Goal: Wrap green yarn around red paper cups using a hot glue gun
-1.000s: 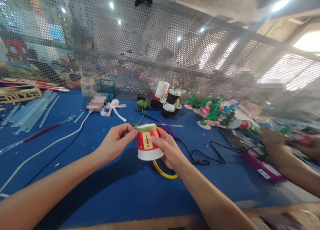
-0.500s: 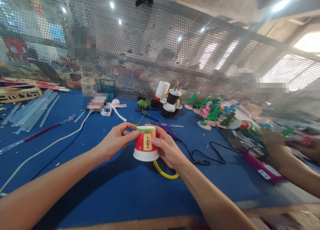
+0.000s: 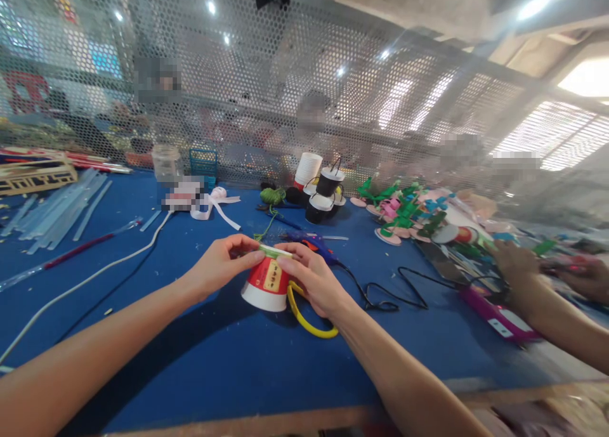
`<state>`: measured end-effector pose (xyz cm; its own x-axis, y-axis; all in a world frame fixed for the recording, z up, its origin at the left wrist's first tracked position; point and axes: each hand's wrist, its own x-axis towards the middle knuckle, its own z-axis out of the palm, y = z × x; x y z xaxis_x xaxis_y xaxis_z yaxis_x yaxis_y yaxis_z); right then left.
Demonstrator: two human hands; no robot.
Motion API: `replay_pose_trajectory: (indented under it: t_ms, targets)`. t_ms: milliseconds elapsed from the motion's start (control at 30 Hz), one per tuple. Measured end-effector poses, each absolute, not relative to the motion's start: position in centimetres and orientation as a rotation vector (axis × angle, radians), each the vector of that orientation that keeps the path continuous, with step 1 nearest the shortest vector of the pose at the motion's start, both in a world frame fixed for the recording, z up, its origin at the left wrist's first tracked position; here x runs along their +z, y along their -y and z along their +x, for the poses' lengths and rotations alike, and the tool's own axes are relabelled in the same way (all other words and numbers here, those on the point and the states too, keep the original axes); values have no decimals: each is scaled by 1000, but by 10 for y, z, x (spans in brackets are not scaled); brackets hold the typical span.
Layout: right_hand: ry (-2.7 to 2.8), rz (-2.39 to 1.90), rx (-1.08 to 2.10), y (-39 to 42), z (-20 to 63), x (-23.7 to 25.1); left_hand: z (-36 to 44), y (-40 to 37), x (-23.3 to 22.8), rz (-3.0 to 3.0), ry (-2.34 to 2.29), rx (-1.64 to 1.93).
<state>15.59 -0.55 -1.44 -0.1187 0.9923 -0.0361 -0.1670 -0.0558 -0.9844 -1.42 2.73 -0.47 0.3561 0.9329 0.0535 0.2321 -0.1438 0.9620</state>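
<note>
A red and white paper cup [image 3: 261, 281] is held tilted over the blue table, its wide white end down. Green yarn [image 3: 270, 254] wraps round its narrow upper end, and a strand runs back to a green yarn ball [image 3: 272, 196]. My left hand [image 3: 226, 262] pinches the cup's upper left edge at the yarn. Around the other side, my right hand [image 3: 316, 281] grips the cup, thumb on its front and fingers behind. A yellow ring [image 3: 311, 330] hangs beside the cup, below my right hand; how it is attached is hidden.
Behind my right hand lies a blue glue gun [image 3: 324, 252] with a black cord. Stacked cups [image 3: 309, 167] and felt flowers [image 3: 397, 218] stand further back. Glue sticks [image 3: 71, 212] and a white cable [image 3: 118, 259] lie left. Another person's hand [image 3: 516, 266] works near a purple power strip [image 3: 499, 319].
The cup has tilted, its wide lower end swinging left, and its top has dropped slightly. My right thumb has moved up nearer the yarn band. Both hands still hold the cup.
</note>
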Motion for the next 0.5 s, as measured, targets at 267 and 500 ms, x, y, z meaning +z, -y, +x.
replay_pose_trajectory:
  t_ms: [267, 500]
  targets:
    - [1079, -1006, 1280, 4, 149, -21, -15, -21, -9, 2200, -1106, 1147]
    - [1069, -974, 1223, 5, 144, -27, -8, -10, -14, 2361, -1118, 952]
